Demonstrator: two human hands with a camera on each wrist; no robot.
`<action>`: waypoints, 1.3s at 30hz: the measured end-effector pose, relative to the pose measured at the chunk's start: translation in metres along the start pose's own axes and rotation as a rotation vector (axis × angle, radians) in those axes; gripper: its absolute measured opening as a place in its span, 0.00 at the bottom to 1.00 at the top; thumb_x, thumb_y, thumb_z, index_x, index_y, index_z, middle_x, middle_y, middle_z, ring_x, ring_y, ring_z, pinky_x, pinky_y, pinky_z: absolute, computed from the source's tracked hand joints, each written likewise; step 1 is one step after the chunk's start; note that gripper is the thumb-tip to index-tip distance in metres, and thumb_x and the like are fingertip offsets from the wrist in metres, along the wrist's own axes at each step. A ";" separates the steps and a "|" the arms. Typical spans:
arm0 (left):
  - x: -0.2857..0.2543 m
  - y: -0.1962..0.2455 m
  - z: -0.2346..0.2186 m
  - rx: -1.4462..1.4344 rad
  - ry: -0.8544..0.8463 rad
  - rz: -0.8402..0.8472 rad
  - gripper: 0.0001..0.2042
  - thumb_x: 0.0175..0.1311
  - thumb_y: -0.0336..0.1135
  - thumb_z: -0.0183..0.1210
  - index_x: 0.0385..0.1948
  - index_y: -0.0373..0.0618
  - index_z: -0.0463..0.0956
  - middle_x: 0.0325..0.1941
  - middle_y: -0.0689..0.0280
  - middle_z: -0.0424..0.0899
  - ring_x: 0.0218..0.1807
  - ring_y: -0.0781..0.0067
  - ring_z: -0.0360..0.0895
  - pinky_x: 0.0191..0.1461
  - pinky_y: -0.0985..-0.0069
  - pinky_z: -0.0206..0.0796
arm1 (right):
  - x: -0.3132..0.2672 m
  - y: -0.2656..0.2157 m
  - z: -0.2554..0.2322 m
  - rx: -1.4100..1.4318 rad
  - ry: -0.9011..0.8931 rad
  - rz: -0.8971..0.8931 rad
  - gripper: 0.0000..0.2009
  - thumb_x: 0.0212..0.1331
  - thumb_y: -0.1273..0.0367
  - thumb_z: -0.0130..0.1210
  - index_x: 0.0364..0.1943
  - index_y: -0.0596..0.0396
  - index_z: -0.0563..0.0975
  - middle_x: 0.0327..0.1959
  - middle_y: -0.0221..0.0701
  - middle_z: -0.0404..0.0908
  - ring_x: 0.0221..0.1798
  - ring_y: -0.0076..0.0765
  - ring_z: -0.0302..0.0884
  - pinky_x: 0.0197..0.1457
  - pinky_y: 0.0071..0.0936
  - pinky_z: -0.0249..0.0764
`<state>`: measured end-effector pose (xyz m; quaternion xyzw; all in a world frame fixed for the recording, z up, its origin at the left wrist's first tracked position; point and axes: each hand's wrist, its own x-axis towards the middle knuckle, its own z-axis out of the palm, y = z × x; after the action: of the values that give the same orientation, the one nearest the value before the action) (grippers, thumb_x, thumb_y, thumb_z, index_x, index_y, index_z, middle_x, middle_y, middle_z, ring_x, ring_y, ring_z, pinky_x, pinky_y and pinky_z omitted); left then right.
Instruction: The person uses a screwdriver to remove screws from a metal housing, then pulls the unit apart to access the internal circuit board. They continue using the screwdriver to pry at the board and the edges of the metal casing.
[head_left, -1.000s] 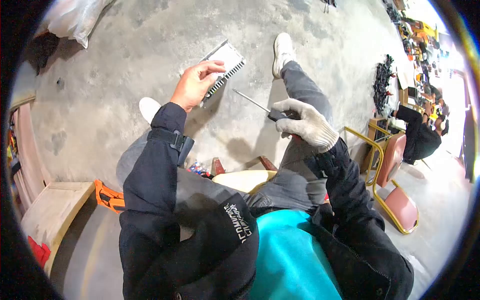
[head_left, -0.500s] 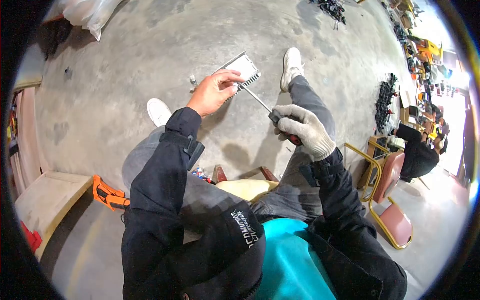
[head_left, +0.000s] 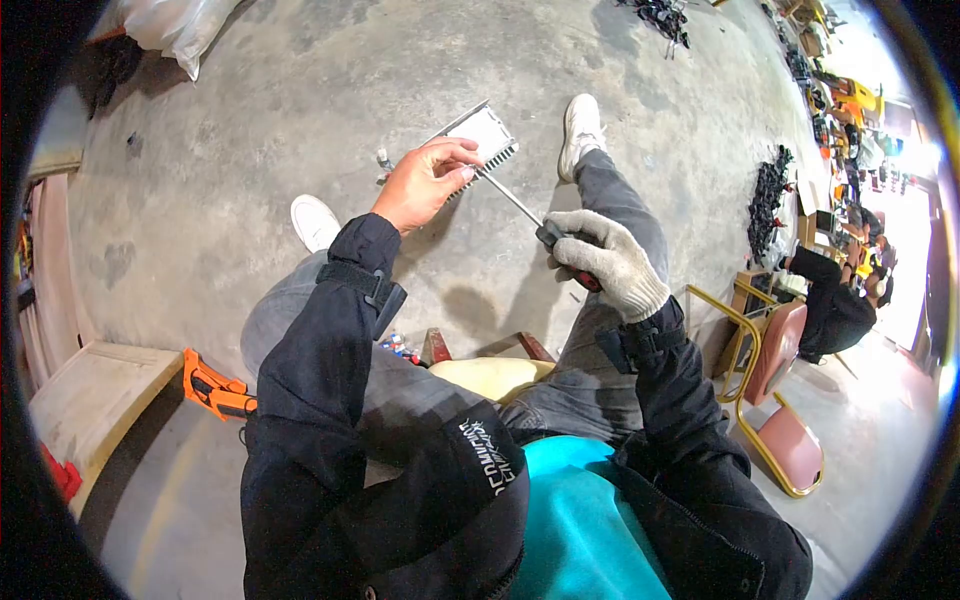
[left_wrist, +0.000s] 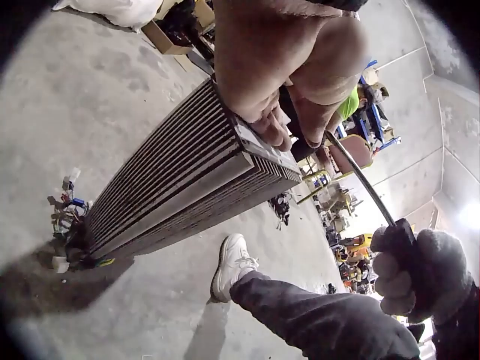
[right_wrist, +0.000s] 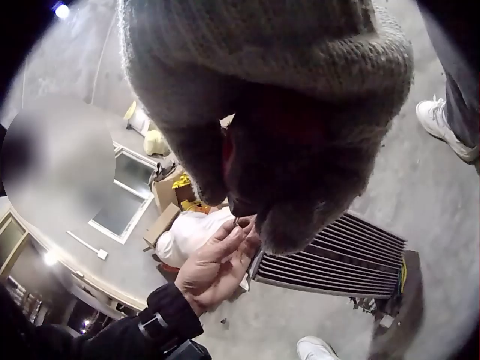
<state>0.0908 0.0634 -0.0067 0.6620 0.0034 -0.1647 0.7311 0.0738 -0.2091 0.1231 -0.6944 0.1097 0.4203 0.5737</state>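
A tall finned metal housing (left_wrist: 169, 176) stands on end on the concrete floor, its pale top plate (head_left: 487, 128) facing up in the head view. My bare left hand (head_left: 420, 190) is over the near edge of that top, thumb and fingers pinched together at the screwdriver's tip; a small thing between them is mostly hidden. My right hand (head_left: 612, 265), in a white knit glove, grips the dark handle of a screwdriver (head_left: 517, 204). Its metal shaft slants up and left to the left fingertips. Wires with connectors (left_wrist: 69, 214) lie at the housing's foot.
My shoes (head_left: 582, 135) are on the floor either side of the housing. An orange tool-like object (head_left: 215, 388) and a low bench (head_left: 100, 400) are at left. A pink chair with a gold frame (head_left: 775, 350) stands at right, near a person in black (head_left: 845, 290).
Since a second ago, the screwdriver's tip has come up to the left fingertips, which were apart from it. The view has shifted a little. Over the last half second hardly anything moved.
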 end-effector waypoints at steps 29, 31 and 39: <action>-0.001 0.002 0.004 0.062 0.012 0.041 0.07 0.70 0.25 0.58 0.43 0.42 0.84 0.62 0.64 0.78 0.56 0.71 0.79 0.62 0.73 0.71 | 0.001 -0.009 -0.007 -0.212 0.044 -0.009 0.22 0.58 0.71 0.62 0.58 0.63 0.76 0.45 0.31 0.81 0.41 0.23 0.79 0.45 0.23 0.77; -0.001 0.002 0.004 0.044 0.013 0.020 0.07 0.70 0.25 0.58 0.44 0.41 0.83 0.62 0.64 0.78 0.56 0.71 0.79 0.62 0.73 0.71 | 0.000 -0.006 -0.008 -0.135 0.057 -0.073 0.23 0.59 0.72 0.61 0.59 0.63 0.74 0.47 0.33 0.80 0.42 0.26 0.80 0.46 0.25 0.78; 0.000 0.001 0.003 0.076 0.041 0.027 0.06 0.69 0.24 0.58 0.43 0.40 0.82 0.61 0.64 0.79 0.54 0.72 0.79 0.61 0.73 0.71 | 0.002 -0.001 -0.019 0.286 0.237 -0.220 0.19 0.66 0.72 0.57 0.59 0.63 0.71 0.48 0.43 0.79 0.42 0.36 0.83 0.44 0.26 0.84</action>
<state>0.0907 0.0609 -0.0052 0.6925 0.0032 -0.1411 0.7075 0.0843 -0.2247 0.1224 -0.6583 0.1583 0.2508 0.6919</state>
